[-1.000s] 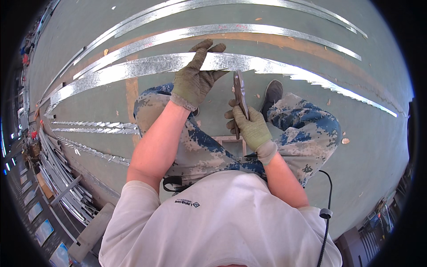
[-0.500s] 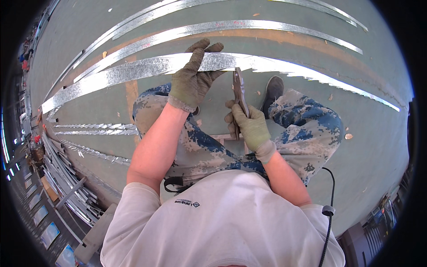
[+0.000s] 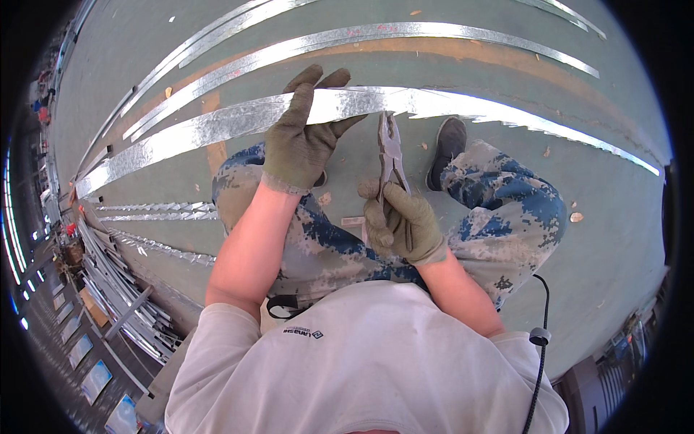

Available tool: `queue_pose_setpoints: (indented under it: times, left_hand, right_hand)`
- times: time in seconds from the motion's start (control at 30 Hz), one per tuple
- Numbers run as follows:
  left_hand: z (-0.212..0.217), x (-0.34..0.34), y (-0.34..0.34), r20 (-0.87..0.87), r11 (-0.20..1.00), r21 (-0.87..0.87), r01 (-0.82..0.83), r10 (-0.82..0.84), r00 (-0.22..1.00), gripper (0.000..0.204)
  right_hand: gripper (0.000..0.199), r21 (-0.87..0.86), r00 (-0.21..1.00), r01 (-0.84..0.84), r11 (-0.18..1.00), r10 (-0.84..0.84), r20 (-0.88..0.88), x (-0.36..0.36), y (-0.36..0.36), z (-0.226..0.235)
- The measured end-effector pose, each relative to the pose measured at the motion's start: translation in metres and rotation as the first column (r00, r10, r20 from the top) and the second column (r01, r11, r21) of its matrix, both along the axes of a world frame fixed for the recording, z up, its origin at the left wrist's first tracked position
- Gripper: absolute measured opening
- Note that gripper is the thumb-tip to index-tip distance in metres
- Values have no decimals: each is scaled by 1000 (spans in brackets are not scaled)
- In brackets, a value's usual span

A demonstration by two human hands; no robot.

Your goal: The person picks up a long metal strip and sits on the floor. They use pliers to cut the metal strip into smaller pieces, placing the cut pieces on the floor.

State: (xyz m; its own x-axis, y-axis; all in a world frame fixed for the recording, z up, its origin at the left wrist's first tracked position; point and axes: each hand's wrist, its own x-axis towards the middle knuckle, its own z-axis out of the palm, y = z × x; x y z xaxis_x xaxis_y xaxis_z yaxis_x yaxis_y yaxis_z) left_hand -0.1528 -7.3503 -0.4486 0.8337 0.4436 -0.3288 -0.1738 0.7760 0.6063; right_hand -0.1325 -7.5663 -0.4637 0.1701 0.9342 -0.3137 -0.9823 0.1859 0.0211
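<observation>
A long shiny metal strip (image 3: 195, 130) stretches across in front of me; its right half has a row of jagged, slanted cuts along the near edge. My left hand (image 3: 303, 137), in a dirty olive glove, grips the strip left of its middle, thumb on the near face and fingers over the far edge. In my gloved right hand (image 3: 405, 220) is a pair of pliers (image 3: 391, 148), held by the handles. Their jaws point away from me, at the strip's near edge where the cuts begin. Whether the jaws touch the metal, I cannot tell.
Beyond lie more flat metal strips (image 3: 303, 49) on the green floor. Jagged cut strips (image 3: 159, 212) rest to the left, near a pile of metal lengths (image 3: 130, 300). My shoe (image 3: 450, 148) is just right of the pliers. A black cord (image 3: 543, 311) hangs at my right side.
The pliers have turned so their flat side shows, and my right hand has drawn slightly nearer to me on the handles. My left hand has shifted a little left.
</observation>
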Motion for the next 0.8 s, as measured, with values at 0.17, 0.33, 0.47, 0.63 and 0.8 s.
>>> queue_pose_setpoints:
  times: [0.17, 0.33, 0.47, 0.63, 0.8]
  left_hand:
    - [2, 3, 3, 6, 999, 39, 13, -13, 1000, 34]
    - [-5, -1, 5, -18, 1000, -5, -11, 11, 1000, 33]
    - [-10, -3, 8, -15, 1000, -29, 3, -4, 1000, 38]
    - [-6, -9, 14, 50, 998, -6, 62, -61, 997, 46]
    - [3, -21, 25, 157, 999, 9, -45, 43, 987, 49]
  right_hand:
    - [38, 185, 978, 40, 982, -1, -209, -10, -3, -17]
    - [42, 162, 977, 45, 986, -9, -214, -9, 1, -9]
    - [43, 142, 989, 22, 990, -1, -150, 1, 4, -8]
    - [43, 99, 998, 22, 995, -15, -66, 12, -11, -9]
    - [41, 56, 1000, 30, 998, -30, 5, 25, -21, -7]
